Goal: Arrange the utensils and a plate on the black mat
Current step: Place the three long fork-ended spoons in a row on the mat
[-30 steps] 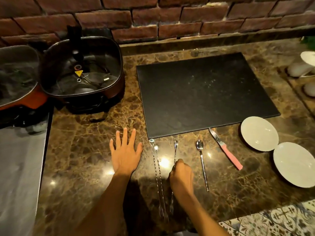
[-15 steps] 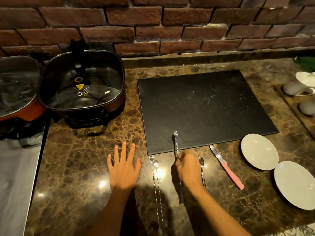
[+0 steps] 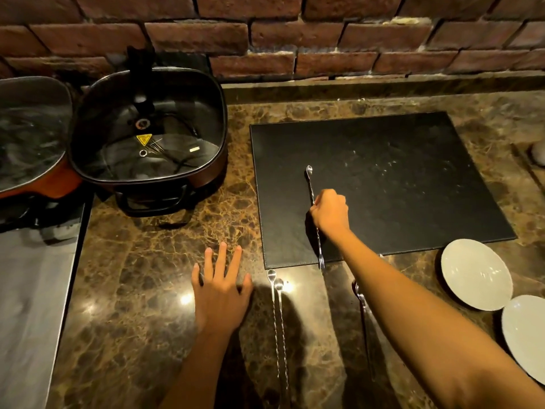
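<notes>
A black mat [image 3: 398,172] lies on the marble counter. My right hand [image 3: 330,212] is shut on a long thin fork [image 3: 309,184], held over the mat's left part, tines toward the mat's near edge. My left hand [image 3: 219,286] rests flat and open on the counter, left of the mat's near corner. Two long twisted utensils [image 3: 277,314] lie side by side just below the mat. A spoon [image 3: 361,302] lies to their right, partly under my right forearm. Two white plates [image 3: 476,274] [image 3: 528,332] sit at the right. The pink-handled knife is hidden by my arm.
A dark electric pot [image 3: 147,128] with a cord inside stands at the back left, beside a glass-lidded pan [image 3: 29,134]. A brick wall [image 3: 295,33] closes the back. A grey surface [image 3: 32,290] borders the counter on the left. White items [image 3: 538,152] sit at the far right edge.
My right hand has lifted the fork from the counter and carried it forward over the mat. My left hand stayed flat in place.
</notes>
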